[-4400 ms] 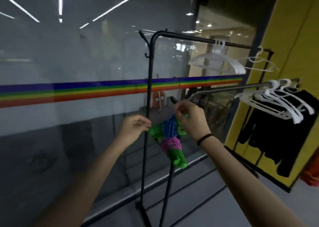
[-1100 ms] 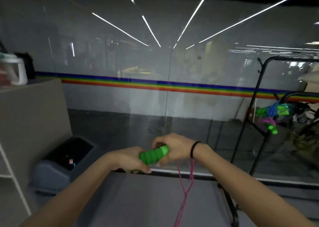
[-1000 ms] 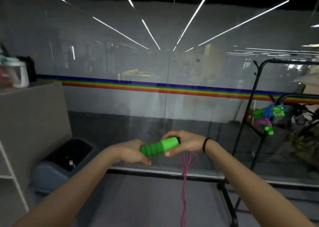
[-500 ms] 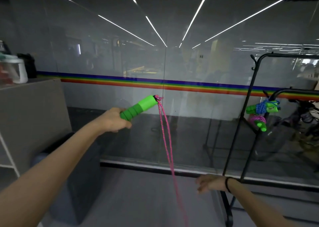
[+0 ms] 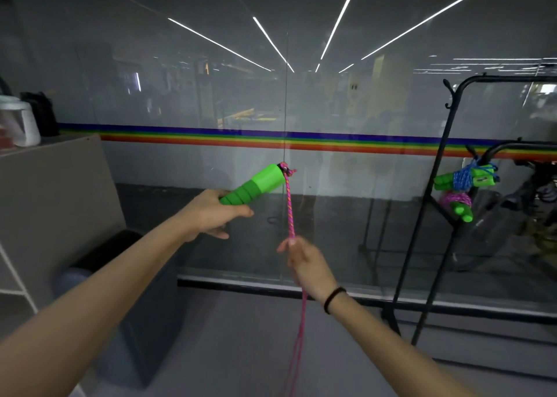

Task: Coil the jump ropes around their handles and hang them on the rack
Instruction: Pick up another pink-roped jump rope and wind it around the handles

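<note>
My left hand (image 5: 211, 215) grips the lower end of the green jump rope handles (image 5: 256, 187), which point up and to the right. A pink rope (image 5: 290, 209) hangs from their top end. My right hand (image 5: 304, 261) pinches that rope a little below the handles, and the rest of it trails down towards the floor. On the black rack (image 5: 434, 203) at the right hang two coiled jump ropes: one wound in blue (image 5: 465, 178) and, just below it, one wound in pink (image 5: 455, 202).
A glass wall with a rainbow stripe (image 5: 271, 138) runs across in front of me. A grey cabinet (image 5: 51, 203) stands at the left with a white jug (image 5: 21, 123) on top. A dark bin (image 5: 120, 279) sits below it. Grey floor lies underfoot.
My right hand has come up from low at the right and taken hold of the pink rope below the handles. My left hand holds the handles slightly lower than before.
</note>
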Demonstrator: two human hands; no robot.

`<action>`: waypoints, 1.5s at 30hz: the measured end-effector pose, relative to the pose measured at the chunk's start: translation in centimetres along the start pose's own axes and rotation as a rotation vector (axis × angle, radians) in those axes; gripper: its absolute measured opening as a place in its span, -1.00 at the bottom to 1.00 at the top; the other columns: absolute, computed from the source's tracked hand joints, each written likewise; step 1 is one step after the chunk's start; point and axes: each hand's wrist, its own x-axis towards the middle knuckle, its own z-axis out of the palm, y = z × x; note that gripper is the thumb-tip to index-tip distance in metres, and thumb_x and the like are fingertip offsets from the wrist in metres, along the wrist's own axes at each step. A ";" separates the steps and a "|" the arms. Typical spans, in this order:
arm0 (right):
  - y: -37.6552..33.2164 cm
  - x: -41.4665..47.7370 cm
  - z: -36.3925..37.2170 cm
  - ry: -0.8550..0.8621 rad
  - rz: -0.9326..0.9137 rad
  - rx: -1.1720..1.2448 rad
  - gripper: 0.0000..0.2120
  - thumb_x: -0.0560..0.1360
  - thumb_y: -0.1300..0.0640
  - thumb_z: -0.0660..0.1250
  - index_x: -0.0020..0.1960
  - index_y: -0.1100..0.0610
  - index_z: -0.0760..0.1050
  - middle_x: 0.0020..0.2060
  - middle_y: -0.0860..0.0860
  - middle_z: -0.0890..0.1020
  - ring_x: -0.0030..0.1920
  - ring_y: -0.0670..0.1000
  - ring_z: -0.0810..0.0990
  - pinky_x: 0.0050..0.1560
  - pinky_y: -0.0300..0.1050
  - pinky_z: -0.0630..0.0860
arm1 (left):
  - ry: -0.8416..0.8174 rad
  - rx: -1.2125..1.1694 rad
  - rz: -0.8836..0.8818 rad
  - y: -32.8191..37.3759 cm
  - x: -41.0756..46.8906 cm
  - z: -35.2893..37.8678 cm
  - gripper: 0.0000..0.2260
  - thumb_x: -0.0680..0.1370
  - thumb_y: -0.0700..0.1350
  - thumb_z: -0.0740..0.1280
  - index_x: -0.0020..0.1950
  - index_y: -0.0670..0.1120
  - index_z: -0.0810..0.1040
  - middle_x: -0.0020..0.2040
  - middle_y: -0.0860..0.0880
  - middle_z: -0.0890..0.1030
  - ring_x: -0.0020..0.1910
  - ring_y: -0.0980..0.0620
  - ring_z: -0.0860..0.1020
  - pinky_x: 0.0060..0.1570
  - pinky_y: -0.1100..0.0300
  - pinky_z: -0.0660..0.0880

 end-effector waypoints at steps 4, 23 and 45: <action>-3.9 0.0 0.6 -0.347 -0.070 -0.708 -0.75 0.60 0.12 0.06 0.13 0.24 0.40 0.05 0.33 0.56 0.05 0.27 0.55 0.02 0.00 0.45 | 0.129 0.266 0.091 -1.1 0.8 1.2 -0.83 0.36 0.02 0.43 -0.10 0.05 0.54 -0.20 -0.08 0.59 -0.25 -0.07 0.55 -0.32 0.22 0.45; 0.2 8.4 -6.8 -0.444 0.161 0.160 -0.69 0.50 0.25 0.23 -0.32 0.00 0.61 -0.50 -0.13 0.55 -0.49 -0.15 0.46 -0.45 -0.33 0.36 | -0.295 0.263 0.653 -3.7 3.4 1.9 -0.73 0.35 -0.16 0.44 -0.06 0.16 0.56 -0.22 0.11 0.61 -0.25 0.18 0.55 -0.20 0.26 0.46; -5.4 4.5 -6.0 -0.297 -0.198 -0.921 -0.84 0.43 -0.01 0.35 -0.04 0.02 0.60 -0.26 0.01 0.59 -0.20 0.02 0.57 -0.21 -0.15 0.39 | 0.110 0.950 0.305 -4.9 3.9 7.2 -0.56 0.32 0.14 0.36 0.12 0.00 0.40 0.05 -0.08 0.59 0.06 -0.16 0.58 -0.05 0.09 0.45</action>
